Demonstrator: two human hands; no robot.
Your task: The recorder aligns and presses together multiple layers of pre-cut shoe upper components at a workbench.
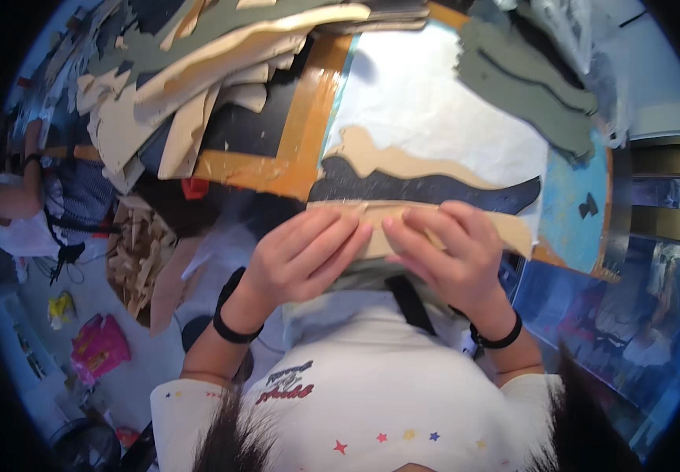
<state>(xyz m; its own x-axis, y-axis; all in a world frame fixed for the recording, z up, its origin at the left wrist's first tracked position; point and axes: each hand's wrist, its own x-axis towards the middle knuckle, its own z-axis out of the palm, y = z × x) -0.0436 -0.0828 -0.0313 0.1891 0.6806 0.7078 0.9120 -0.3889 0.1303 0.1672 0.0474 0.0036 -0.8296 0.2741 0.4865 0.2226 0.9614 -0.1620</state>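
My left hand (308, 245) and my right hand (454, 244) meet at the table's near edge. Both are closed, thumbs and fingertips pinching a long tan leather-like strip (515, 234). Its right end sticks out past my right hand, and my fingers cover much of its middle. Just beyond it lies a black wavy-edged piece (426, 191), partly hidden by the strip. A tan wavy piece (391, 161) lies along the far side of the black one, on a white sheet (426, 86).
Layered tan cut pieces (155, 118) heap up at the left, and grey-green pieces (505, 90) lie at the far right. Orange-brown edging (249, 171) frames part of the table. A box of scraps (131, 263) and a pink bag (97, 348) stand on the floor. Another person (17, 204) is at the left.
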